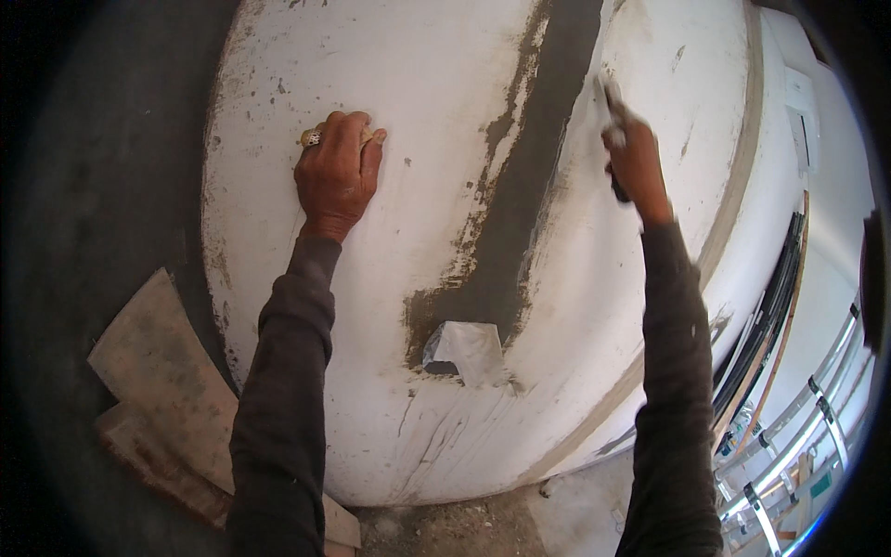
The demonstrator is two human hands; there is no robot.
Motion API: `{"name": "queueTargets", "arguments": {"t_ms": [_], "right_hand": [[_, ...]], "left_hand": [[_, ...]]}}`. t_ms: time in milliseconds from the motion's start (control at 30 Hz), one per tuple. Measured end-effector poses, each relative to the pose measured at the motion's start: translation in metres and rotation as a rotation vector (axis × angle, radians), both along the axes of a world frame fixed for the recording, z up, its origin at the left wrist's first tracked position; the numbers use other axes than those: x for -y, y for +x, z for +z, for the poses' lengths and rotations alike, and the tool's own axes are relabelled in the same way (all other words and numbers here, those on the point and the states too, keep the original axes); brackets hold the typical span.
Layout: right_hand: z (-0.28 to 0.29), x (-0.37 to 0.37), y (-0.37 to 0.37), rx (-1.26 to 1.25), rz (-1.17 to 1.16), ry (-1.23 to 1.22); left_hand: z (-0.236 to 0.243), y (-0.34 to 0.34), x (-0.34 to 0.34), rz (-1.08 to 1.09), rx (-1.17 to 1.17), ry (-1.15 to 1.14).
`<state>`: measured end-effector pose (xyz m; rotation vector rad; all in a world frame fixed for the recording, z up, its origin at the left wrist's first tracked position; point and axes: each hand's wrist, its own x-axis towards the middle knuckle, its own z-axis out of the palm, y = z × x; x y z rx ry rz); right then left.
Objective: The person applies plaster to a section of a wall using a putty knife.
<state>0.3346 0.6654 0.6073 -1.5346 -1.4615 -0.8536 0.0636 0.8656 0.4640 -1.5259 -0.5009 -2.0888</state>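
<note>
A white wall (418, 204) fills the middle of the view, with a wide strip of wet-looking grey mortar (524, 195) running down it. At the strip's lower end a crumpled whitish plastic sheet (473, 348) sticks out, with a dark gap under its left side. Left of the strip, my left hand (339, 172) is closed against the wall around a small yellowish lump, mostly hidden by the fingers. To the strip's right, my right hand (636, 162) grips a trowel (613, 100), its thin blade seen nearly edge-on and its dark handle end below the fist.
Boards (167, 362) lean at lower left beside a dark grey surface. A narrower, dry grey band (738, 186) runs down the wall at right. Dark pipes (775, 306) and a metal ladder (789, 455) are at far right. Dirt floor (445, 531) shows below.
</note>
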Motion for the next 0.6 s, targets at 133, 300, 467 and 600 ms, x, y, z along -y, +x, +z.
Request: {"name": "queueTargets", "arguments": {"t_ms": [133, 300, 467, 600], "right_hand": [[-0.140, 0.050, 0.006, 0.059, 0.091, -0.225], [-0.399, 0.168, 0.061, -0.167, 0.014, -0.769], [-0.726, 0.318, 0.109, -0.027, -0.224, -0.535], [-0.748, 0.331, 0.075, -0.879, -0.488, -1.113]], "left_hand": [[-0.007, -0.010, 0.000, 0.029, -0.005, -0.012], [-0.002, -0.005, 0.002, 0.065, -0.038, -0.003], [0.007, 0.005, 0.009, 0.026, -0.032, -0.039], [-0.001, -0.009, 0.006, 0.059, -0.057, -0.049]]}}
